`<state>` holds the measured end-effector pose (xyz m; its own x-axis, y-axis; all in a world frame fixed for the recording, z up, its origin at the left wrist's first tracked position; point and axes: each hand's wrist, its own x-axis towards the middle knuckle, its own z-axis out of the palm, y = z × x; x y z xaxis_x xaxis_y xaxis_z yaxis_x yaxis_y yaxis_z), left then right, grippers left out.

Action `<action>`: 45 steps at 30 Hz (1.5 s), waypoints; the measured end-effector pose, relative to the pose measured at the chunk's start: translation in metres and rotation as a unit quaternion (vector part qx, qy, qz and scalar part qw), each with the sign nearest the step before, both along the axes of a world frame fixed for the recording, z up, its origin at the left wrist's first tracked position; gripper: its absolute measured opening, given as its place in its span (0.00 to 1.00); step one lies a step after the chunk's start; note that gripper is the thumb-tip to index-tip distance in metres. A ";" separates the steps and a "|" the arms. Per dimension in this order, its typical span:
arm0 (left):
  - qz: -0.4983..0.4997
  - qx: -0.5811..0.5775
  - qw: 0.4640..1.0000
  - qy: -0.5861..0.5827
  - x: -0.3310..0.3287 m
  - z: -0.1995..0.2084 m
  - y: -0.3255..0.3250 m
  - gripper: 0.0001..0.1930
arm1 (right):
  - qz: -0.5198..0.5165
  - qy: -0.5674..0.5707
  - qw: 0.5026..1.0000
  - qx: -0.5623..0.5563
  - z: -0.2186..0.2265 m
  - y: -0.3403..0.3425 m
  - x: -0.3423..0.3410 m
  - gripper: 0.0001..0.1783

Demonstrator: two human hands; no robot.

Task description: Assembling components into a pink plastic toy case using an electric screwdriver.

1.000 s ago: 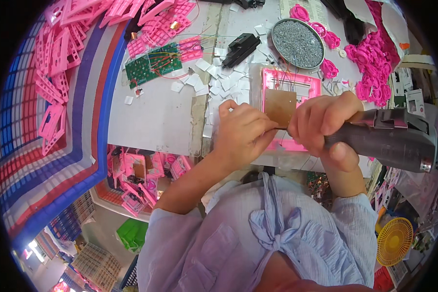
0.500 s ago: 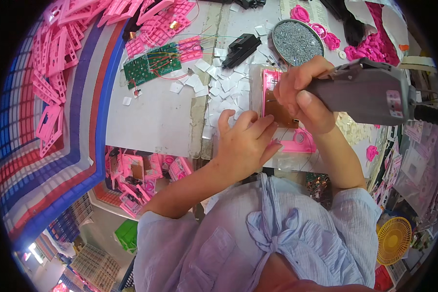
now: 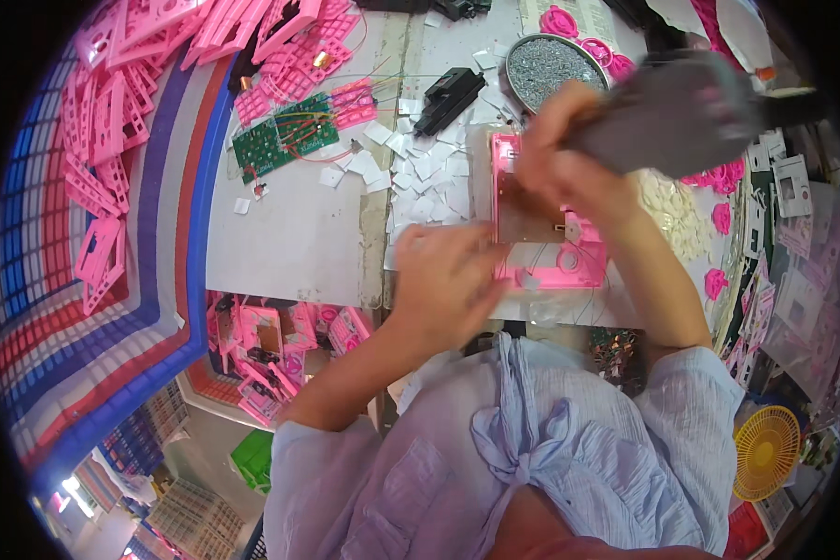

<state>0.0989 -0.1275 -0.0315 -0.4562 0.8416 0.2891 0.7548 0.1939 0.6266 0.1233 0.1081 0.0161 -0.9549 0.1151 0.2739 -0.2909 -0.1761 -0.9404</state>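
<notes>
A dark grey electric screwdriver (image 3: 667, 117) lies across my right hand (image 3: 569, 154), whose fingers are wrapped round its front end; both are blurred. Below that hand sits a pink plastic casing (image 3: 569, 271) with a brown circuit board (image 3: 527, 219) in it. The screwdriver's tip is hidden behind my fingers. At the casing's left edge is my left hand (image 3: 443, 285), its fingers smeared by motion, so I cannot tell if they hold anything. Close to the screwdriver stands a round dish of small metal screws (image 3: 555, 73).
White paper squares (image 3: 429, 173) lie scattered left of the casing, near a black plastic part (image 3: 450, 100) and a wired green circuit board (image 3: 285, 140). Pink frames (image 3: 112, 121) fill a striped basket (image 3: 149, 271) at left. Cream-coloured pieces (image 3: 672, 219) are heaped at right.
My right hand and the screwdriver have risen slightly off the board and blurred. My left hand has drawn back left and down, showing more of the casing. The view has shifted a little.
</notes>
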 end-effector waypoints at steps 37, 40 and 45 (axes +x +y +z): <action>0.057 0.048 0.913 -0.402 0.013 0.001 0.023 0.08 | -0.043 -0.133 0.934 0.328 -0.026 -0.018 0.073 0.14; 0.076 0.052 0.852 -0.515 0.013 0.008 0.026 0.08 | -0.039 -0.169 0.939 0.296 -0.022 -0.016 0.074 0.11; 0.048 -0.011 0.852 -0.522 0.010 0.008 0.021 0.09 | -0.041 -0.176 0.942 0.283 -0.020 -0.019 0.076 0.10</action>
<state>0.1088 -0.1067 -0.0234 -0.5210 0.7865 -0.3315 -0.2312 0.2438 0.9419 0.1991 0.0891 -0.0040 -0.9923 0.1224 -0.0189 0.0658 0.3924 -0.9174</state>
